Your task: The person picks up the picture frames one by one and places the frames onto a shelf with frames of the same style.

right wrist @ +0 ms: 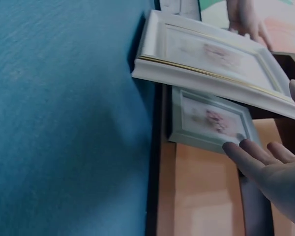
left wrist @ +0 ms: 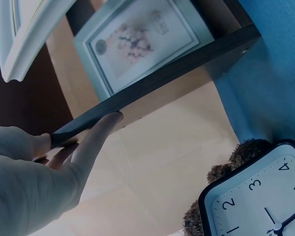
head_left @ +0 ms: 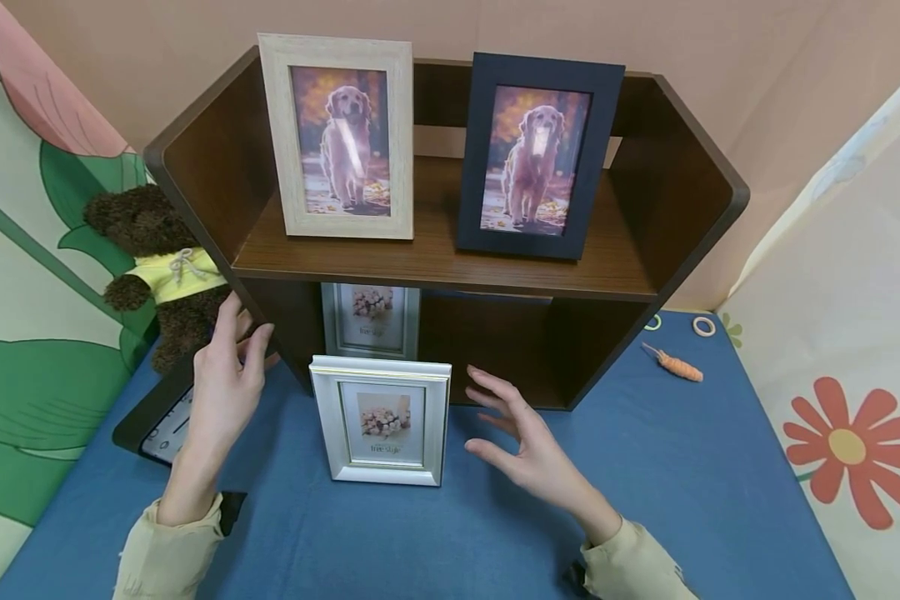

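Observation:
My left hand [head_left: 223, 387] holds the front edge of the left side panel of a dark brown wooden shelf [head_left: 450, 279], its thumb and fingers on either side of the board in the left wrist view. My right hand [head_left: 521, 450], fingers spread and relaxed, hovers to the right of a white photo frame [head_left: 381, 477] with a thin gold line. That frame stands tilted back on the blue cloth before the shelf. Behind it, a grey-green photo frame [head_left: 411, 325] stands in the lower compartment, partly hidden. Nothing is in my right hand.
On the upper shelf lean a cream photo frame [head_left: 276, 137] and a dark blue photo frame [head_left: 602, 137]. A brown teddy bear [head_left: 183, 271] and a black-rimmed clock [left wrist: 255, 196] are at the left. A toy carrot [head_left: 678, 367] and small rings [head_left: 703, 326] lie at the right.

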A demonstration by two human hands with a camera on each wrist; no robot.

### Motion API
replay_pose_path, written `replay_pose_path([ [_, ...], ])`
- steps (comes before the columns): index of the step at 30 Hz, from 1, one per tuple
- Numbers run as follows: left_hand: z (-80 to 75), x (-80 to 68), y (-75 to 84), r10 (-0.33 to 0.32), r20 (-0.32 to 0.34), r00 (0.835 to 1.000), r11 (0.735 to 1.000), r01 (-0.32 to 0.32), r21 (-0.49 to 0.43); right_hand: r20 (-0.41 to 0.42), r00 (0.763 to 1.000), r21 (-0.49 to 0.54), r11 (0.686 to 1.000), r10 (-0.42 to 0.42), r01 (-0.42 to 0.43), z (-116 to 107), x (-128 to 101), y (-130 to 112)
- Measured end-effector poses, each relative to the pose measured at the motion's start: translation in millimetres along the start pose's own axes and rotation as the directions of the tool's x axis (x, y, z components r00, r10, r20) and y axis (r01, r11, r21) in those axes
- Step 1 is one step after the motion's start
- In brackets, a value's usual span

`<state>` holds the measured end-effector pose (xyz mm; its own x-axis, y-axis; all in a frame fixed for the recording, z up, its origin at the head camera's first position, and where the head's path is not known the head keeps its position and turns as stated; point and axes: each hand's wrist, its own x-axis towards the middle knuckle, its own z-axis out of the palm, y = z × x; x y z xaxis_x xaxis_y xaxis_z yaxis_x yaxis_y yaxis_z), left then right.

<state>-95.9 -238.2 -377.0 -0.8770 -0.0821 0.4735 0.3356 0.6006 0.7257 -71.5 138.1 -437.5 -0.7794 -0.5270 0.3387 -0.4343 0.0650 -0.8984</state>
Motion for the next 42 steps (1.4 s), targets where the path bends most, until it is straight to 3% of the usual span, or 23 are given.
replay_pose_path([
  [15, 1.4, 2.3, 1.7, 0.022, -0.001, 1.000, 1.000, -0.022, -0.001, 0.097, 0.995, -0.014, 0.999, 0.035, -0.034, 15.4, 2.6, 8.8],
  [42, 0.4, -0.4, -0.8, 0.004, -0.008, 1.000, 1.000, -0.004, 0.004, 0.109, 0.991, -0.029, 0.997, 0.073, -0.070, 38.1, 10.2, 13.4],
])
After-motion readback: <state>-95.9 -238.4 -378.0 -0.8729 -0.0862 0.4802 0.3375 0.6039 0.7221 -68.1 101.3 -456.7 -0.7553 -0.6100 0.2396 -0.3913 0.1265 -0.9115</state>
